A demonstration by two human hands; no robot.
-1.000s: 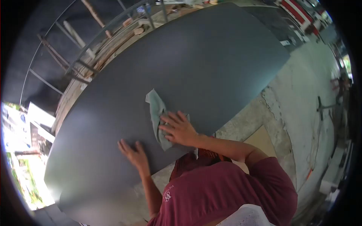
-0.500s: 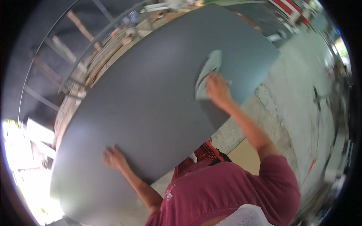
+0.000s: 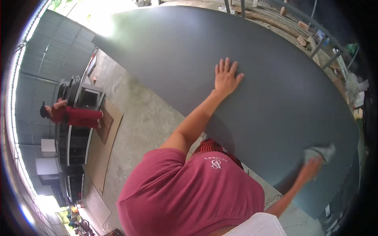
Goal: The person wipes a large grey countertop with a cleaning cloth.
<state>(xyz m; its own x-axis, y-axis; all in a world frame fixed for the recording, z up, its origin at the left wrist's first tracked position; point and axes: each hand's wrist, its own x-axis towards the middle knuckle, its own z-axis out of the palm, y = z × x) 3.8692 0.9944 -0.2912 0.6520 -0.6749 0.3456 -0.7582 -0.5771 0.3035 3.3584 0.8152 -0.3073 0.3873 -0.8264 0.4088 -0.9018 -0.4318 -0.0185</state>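
Note:
A large smooth dark grey panel (image 3: 267,102) stretches across the view in front of my body. On its surface, near the upper middle, my left hand (image 3: 225,78) lies flat with its fingers spread and nothing in it. Toward the panel's right end, my right hand (image 3: 312,168) is closed on a grey-green cloth (image 3: 325,152), which is bunched against the surface. The fingers of my right hand are slightly blurred.
Another person (image 3: 75,114) in red stands far left beside dark cabinets (image 3: 78,143). Metal frame bars (image 3: 328,37) and wood pieces lie beyond the panel's upper right edge. Concrete floor (image 3: 138,114) shows at left.
The view has swung left, bringing the other person and cabinets into sight. My left hand rests with fingers spread; my right hand and the cloth are nearer the panel's right end.

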